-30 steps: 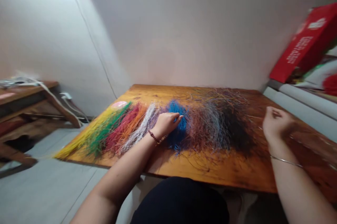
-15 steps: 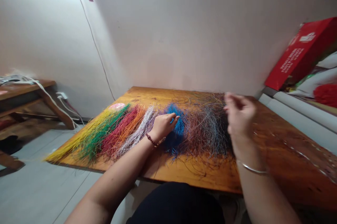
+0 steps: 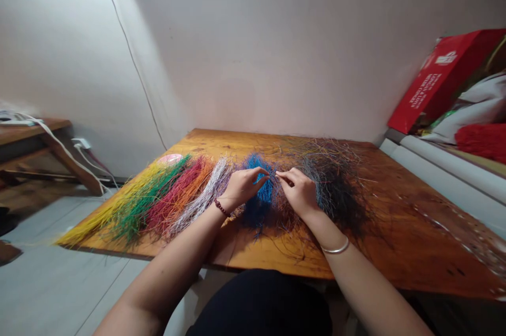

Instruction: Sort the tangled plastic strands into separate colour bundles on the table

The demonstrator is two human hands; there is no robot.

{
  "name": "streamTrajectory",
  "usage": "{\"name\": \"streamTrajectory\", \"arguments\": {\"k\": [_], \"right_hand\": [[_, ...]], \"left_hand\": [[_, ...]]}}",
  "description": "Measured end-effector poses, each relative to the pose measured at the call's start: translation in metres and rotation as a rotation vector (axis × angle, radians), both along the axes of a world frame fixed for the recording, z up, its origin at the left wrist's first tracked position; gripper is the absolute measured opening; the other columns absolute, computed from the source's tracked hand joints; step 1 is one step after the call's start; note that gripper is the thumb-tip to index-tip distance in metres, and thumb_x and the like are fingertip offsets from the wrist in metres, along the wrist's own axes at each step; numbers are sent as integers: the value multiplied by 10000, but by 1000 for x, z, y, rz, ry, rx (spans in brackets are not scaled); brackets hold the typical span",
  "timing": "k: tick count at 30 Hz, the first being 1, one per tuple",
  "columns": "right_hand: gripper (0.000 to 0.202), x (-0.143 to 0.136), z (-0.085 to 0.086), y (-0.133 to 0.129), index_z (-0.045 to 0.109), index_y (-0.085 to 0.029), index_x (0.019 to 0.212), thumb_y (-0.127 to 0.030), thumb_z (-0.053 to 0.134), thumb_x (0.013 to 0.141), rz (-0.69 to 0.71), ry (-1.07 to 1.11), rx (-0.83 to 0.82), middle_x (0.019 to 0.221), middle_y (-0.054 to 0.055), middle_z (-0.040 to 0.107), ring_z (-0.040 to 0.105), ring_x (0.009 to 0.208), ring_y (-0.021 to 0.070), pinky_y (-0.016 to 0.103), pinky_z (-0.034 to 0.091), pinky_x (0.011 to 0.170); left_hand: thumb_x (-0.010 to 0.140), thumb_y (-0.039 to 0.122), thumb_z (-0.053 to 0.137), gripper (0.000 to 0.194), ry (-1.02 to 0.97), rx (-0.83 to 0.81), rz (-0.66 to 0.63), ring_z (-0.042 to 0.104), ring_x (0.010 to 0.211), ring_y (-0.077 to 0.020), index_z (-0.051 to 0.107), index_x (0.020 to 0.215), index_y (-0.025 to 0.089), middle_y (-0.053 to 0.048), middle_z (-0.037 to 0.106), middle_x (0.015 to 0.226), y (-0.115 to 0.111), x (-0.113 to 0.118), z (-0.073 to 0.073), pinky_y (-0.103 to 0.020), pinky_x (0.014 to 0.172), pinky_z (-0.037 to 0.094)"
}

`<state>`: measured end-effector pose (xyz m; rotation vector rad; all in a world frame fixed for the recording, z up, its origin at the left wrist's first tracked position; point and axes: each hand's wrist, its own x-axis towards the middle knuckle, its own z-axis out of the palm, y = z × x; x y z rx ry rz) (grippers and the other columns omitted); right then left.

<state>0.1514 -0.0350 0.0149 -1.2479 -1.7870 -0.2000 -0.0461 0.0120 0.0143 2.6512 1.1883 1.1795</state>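
My left hand (image 3: 242, 186) is closed in a pinch, thumb against fingertips, over the bundle of blue strands (image 3: 259, 204). Facing it, my right hand (image 3: 299, 191) also pinches, its fingertips a small gap from the left ones. Whatever thin thing sits between the fingers is too fine to make out. Below the right hand lie reddish-brown strands (image 3: 285, 216), with grey strands (image 3: 313, 167) and black strands (image 3: 343, 204) further right. White strands (image 3: 201, 196) and partly hidden purple ones lie left of the blue bundle.
Orange (image 3: 185, 196), crimson (image 3: 169, 196), green (image 3: 152, 196) and yellow strands (image 3: 114, 201) fan across the left of the wooden table (image 3: 276, 262). Loose mixed strands (image 3: 316, 147) lie at the back. A pink round dish (image 3: 169, 159) sits behind. A red box (image 3: 443, 78) stands at right.
My right hand has come left and down from above the dark strands to meet my left hand over the blue bundle. The left hand stays nearly in place. The view has shifted slightly.
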Motion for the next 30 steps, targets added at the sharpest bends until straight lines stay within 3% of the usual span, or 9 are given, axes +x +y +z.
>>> {"name": "streamTrajectory", "arguments": {"k": [5,20,30], "right_hand": [[187,1,-5,3,737,-255,999,-320,583,916,-37,-45,-15,777,11,657,621,687,140,249,413,653],[180,-1,-3,-1,719,-267,967,-305,546,939,-22,-227,-75,853,13,675,644,754,135,233,401,659],[212,0,-3,-2,718,-276,1030,-314,525,952,-44,-293,-16,837,19,678,638,719,134,244,394,628]], "left_hand": [[894,444,562,262,-67,16,-101,590,733,-122,704,998,249,-32,670,898,-3,2,1,-226,668,422],[889,395,588,233,-201,-122,-218,648,793,-149,728,954,221,-52,732,920,-1,8,-3,-253,720,485],[881,401,598,234,-209,-120,-189,647,757,-141,728,919,210,-50,737,896,-3,8,-2,-237,681,472]]}}
